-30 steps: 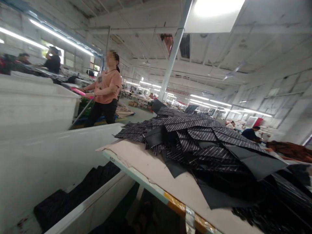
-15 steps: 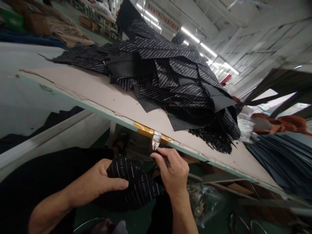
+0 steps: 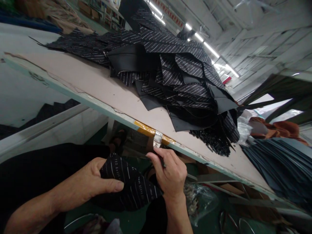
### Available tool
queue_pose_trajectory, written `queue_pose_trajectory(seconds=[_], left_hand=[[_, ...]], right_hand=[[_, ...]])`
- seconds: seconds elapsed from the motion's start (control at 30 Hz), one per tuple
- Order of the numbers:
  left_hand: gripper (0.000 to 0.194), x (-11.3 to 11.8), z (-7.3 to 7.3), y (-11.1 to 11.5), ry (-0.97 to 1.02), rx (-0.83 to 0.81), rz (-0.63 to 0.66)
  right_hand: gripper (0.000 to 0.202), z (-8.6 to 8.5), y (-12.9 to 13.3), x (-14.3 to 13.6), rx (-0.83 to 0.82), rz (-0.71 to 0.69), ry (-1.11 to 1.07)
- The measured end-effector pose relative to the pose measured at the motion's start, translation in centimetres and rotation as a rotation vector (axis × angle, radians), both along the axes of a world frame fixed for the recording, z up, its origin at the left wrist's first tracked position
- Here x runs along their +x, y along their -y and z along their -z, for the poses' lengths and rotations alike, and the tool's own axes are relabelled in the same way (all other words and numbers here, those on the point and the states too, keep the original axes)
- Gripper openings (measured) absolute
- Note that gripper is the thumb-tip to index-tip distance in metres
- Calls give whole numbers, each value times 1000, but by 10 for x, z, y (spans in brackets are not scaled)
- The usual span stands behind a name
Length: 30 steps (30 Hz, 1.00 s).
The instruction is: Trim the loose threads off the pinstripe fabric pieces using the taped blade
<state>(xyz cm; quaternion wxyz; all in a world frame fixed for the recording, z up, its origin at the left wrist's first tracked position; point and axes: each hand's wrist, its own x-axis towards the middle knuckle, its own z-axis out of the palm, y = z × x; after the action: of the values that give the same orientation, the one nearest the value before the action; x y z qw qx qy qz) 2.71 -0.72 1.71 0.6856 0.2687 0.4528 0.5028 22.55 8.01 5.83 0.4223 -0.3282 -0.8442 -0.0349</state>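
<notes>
My left hand (image 3: 101, 178) grips a black lining-like fabric piece (image 3: 133, 185) with white stripes and small lettering, the thumb lying on top of it. The cloth narrows to a point on the right, by the wrist of my right hand (image 3: 169, 169). My right hand is raised with its fingers curled and the forefinger at the lower tip of a silvery metal piece (image 3: 158, 138). Yellow tape (image 3: 145, 128) holds that piece to the table's edge. Whatever lies inside the curled fingers is hidden.
Black striped fabric pieces (image 3: 170, 71) lie heaped on the tilted-looking table (image 3: 104, 87). Small black bits (image 3: 212, 141) form a pile near its edge. To the right are stacked dark panels (image 3: 275, 169). A clear plastic bag (image 3: 201, 200) sits below.
My right forefinger has come up against the metal piece, covering its pronged tip. Both hands and the fabric appear slightly further left, as the view has shifted.
</notes>
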Motion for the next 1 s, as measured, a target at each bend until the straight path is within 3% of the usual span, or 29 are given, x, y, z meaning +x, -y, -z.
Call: queue_pose_trajectory(seconds=[0.13, 0.3, 0.4, 0.53, 0.63, 0.7, 0.77, 0.87, 1.0], left_hand=[[19, -10, -7, -4, 20, 3, 221], [22, -14, -6, -8, 50, 57, 218], [22, -9, -7, -8, 10, 58, 170], [27, -1, -11, -6, 14, 9, 118], [31, 6, -11, -5, 53, 13, 122], [34, 11, -11, -6, 51, -4, 153], [32, 15, -10, -7, 17, -10, 173], [26, 21, -12, -9, -78, 70, 142], [25, 28, -19, -14, -188, 114, 36]], right_hand=[[13, 5, -7, -1, -5, 36, 26], [26, 10, -15, -1, -62, -1, -64], [37, 12, -10, 9, -352, -36, -322], [32, 17, 9, 29, -758, -128, -764], [44, 20, 27, 31, -1023, -196, -830], [48, 21, 38, 25, -1159, -130, -841], [38, 20, 46, 17, -1254, -71, -876], [24, 19, 51, 11, -1295, -55, -911], [10, 21, 52, 13, -1169, -54, -821]])
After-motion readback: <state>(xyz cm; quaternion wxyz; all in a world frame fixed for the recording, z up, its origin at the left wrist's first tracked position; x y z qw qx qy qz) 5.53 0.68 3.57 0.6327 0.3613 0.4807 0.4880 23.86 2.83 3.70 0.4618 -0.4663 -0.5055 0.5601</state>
